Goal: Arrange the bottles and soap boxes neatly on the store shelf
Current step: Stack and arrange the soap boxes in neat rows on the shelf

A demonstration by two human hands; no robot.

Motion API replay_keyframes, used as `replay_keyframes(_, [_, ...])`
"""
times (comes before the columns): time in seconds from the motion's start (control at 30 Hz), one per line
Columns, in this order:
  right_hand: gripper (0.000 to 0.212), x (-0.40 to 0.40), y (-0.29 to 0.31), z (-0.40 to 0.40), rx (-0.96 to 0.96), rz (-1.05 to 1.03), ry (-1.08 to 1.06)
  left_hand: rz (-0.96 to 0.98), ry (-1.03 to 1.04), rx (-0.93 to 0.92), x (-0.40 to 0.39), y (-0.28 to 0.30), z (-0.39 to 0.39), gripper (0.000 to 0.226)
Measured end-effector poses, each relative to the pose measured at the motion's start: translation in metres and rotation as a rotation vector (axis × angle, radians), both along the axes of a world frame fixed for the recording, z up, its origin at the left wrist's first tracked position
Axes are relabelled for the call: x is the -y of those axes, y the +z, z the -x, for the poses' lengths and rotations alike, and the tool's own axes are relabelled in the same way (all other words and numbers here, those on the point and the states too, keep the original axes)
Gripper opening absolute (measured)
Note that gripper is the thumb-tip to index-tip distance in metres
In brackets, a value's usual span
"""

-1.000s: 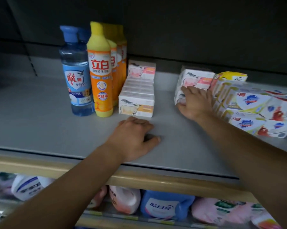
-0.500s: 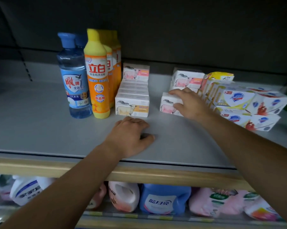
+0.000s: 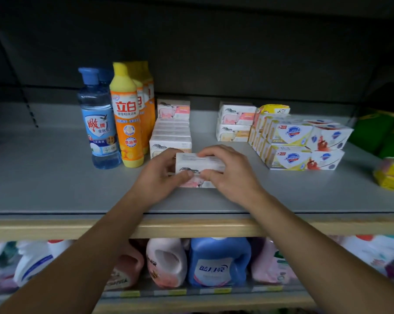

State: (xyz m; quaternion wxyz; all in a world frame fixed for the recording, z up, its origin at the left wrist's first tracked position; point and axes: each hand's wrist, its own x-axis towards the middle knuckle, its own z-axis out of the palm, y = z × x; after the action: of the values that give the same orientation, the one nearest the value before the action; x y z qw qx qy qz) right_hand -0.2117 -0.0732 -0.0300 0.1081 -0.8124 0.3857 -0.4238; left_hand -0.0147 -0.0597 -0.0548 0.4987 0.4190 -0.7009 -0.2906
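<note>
Spanning the whole width, the grey shelf (image 3: 44, 177) carries everything, with a wooden front edge (image 3: 55, 227) below it. Under that, a lower shelf holds big jugs, among them a blue jug (image 3: 218, 261) and a pink jug (image 3: 166, 261). On the right of the grey shelf sits a stack of white soap boxes with blue shields (image 3: 302, 143), two layers high, and behind it to the left a smaller stack of pink-printed soap boxes (image 3: 235, 121). At the left stand the bottles, upright: a row of orange bottles (image 3: 127, 123) with yellow caps, and touching its left side a clear blue bottle (image 3: 99, 123) with another behind it. Just right of the orange bottles runs a row of white soap boxes (image 3: 171, 132) from back to front. In front of that row, near the shelf's front, both hands grip one soap box (image 3: 200, 164): the left hand (image 3: 159, 177) curls round its left end, the right hand (image 3: 232, 175) round its right end, thumbs meeting on the front face.
</note>
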Motion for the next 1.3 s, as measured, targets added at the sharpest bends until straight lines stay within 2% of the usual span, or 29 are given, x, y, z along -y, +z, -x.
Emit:
replay_keyframes(0.07, [0.046, -0.002, -0.004, -0.001, 0.040, 0.009, -0.029, -0.059, -0.009, -0.110, -0.001, 0.003, 0.001, 0.027])
replay_keyframes(0.17, [0.071, -0.006, -0.013, 0.003, 0.062, -0.115, -0.002, -0.141, 0.026, -0.244, -0.001, 0.006, -0.001, 0.017])
replay_keyframes(0.23, [0.078, -0.006, -0.018, 0.005, 0.075, -0.195, 0.059, -0.220, 0.073, -0.329, 0.000, 0.007, -0.002, 0.017])
replay_keyframes(0.37, [0.077, 0.001, -0.023, 0.010, 0.151, -0.358, 0.100, -0.304, 0.110, -0.428, 0.002, 0.008, -0.005, 0.013])
replay_keyframes(0.47, [0.058, 0.005, -0.025, 0.014, 0.256, -0.435, 0.070, -0.312, 0.092, -0.454, 0.004, 0.008, -0.008, 0.024])
replay_keyframes(0.57, [0.024, 0.004, -0.021, 0.013, 0.353, -0.510, 0.036, -0.368, 0.085, -0.428, 0.005, 0.008, -0.009, 0.042])
replay_keyframes(0.7, [0.050, 0.005, -0.018, 0.010, 0.397, -0.591, -0.060, -0.367, 0.150, -0.264, 0.005, 0.005, -0.006, 0.059])
replay_keyframes(0.83, [0.040, 0.009, -0.018, 0.009, 0.392, -0.596, -0.059, -0.368, 0.202, -0.166, 0.005, 0.005, -0.004, 0.073])
replay_keyframes(0.97, [0.037, 0.011, -0.019, 0.010, 0.449, -0.601, -0.029, -0.386, 0.189, -0.199, 0.003, 0.007, -0.003, 0.058])
replay_keyframes(1.07, [0.009, 0.010, -0.020, 0.015, 0.575, -0.627, 0.078, -0.370, 0.123, -0.248, 0.001, 0.009, -0.003, 0.033])
replay_keyframes(1.13, [0.033, 0.011, -0.022, 0.018, 0.583, -0.618, 0.114, -0.342, 0.083, -0.243, -0.001, 0.010, -0.003, 0.020])
replay_keyframes(1.17, [0.043, 0.011, -0.023, 0.019, 0.544, -0.583, 0.105, -0.337, 0.071, -0.257, -0.001, 0.010, -0.003, 0.021])
replay_keyframes(1.3, [0.046, 0.010, -0.025, 0.020, 0.441, -0.458, 0.091, -0.297, 0.046, -0.244, -0.003, 0.010, -0.005, 0.044])
